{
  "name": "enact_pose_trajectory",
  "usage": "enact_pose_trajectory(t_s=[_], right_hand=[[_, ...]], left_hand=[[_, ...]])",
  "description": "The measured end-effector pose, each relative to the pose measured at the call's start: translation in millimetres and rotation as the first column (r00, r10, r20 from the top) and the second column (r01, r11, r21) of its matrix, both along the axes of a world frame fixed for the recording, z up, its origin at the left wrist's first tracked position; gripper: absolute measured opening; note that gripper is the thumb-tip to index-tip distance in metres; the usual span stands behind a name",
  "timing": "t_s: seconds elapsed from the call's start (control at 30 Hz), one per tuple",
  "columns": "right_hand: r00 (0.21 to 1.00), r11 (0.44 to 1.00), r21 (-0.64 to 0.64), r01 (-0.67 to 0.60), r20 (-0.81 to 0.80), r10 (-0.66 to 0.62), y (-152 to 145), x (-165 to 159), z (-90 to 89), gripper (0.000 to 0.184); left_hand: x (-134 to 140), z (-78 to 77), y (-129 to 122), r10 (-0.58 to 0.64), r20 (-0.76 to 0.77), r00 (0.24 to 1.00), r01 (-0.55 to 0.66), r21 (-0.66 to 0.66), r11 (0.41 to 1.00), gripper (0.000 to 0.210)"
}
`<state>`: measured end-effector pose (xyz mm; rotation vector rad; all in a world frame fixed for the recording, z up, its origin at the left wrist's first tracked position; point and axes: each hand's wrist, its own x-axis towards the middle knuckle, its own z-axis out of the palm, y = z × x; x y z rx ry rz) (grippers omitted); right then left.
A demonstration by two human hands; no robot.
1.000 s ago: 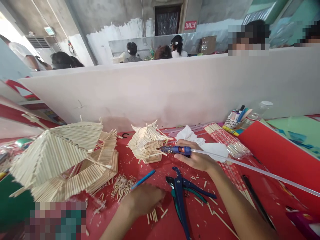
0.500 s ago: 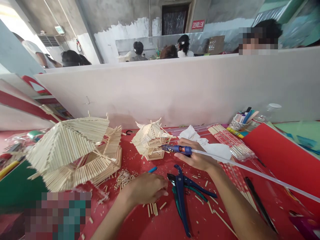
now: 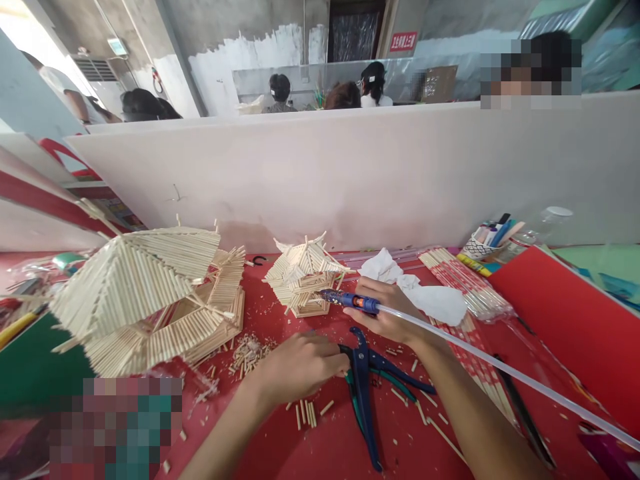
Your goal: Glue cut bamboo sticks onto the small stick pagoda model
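Small stick pavilion (image 3: 300, 261) ahead on the red tabletop (image 3: 300, 460), glue gun (image 3: 356, 302) nozzle at its near face.
From my right hand (image 3: 386, 312), wrapped round the glue gun, the pavilion lies leftward and slightly farther off; the gun's long axis points at it, the clear glue stick (image 3: 470, 347) trailing back rightward. By that nozzle, my right is nearer; I can't tell whether it touches. My left hand (image 3: 303, 363), fingers curled, sits before the pavilion beside the blue cutters (image 3: 367, 407); I can't tell whether it grips anything.
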<state>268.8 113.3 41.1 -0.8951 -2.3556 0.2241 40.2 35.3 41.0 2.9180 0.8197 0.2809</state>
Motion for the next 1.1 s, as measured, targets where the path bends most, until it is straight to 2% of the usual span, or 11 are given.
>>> enact_pose_trajectory(t_s=[0.13,0.37,0.83,0.93,1.1], right_hand=[[1.0,1.0,-0.005,-0.024,0.001,0.024,-1.9,-2.2,1.8,0.031],[0.999,1.0,0.028,0.011,0.033,-0.012,-3.0,-4.9,0.7,0.034],[0.998,0.999,0.046,0.02,0.055,-0.022,-0.3,-2.5,-3.4,0.036],[1.0,1.0,-0.014,0.002,0.018,-0.002,-0.4,-1.4,-3.0,0.036],[0.994,0.983,-0.162,-0.085,-0.084,0.072,-1.1,1.0,-0.8,0.022]], left_hand=[[0.9,-3.2,1.0,-0.012,0.018,1.0,0.011,0.065,0.998,0.014],[1.8,-6.4,1.0,-0.024,0.047,0.999,0.02,0.083,0.996,0.016],[-0.9,-1.2,0.1,-0.06,0.11,0.992,0.04,0.174,0.984,0.015],[-1.1,-0.4,0.3,-0.065,0.108,0.992,0.044,0.19,0.981,0.012],[-0.9,-1.2,1.1,-0.058,0.09,0.994,0.04,0.18,0.983,0.013]])
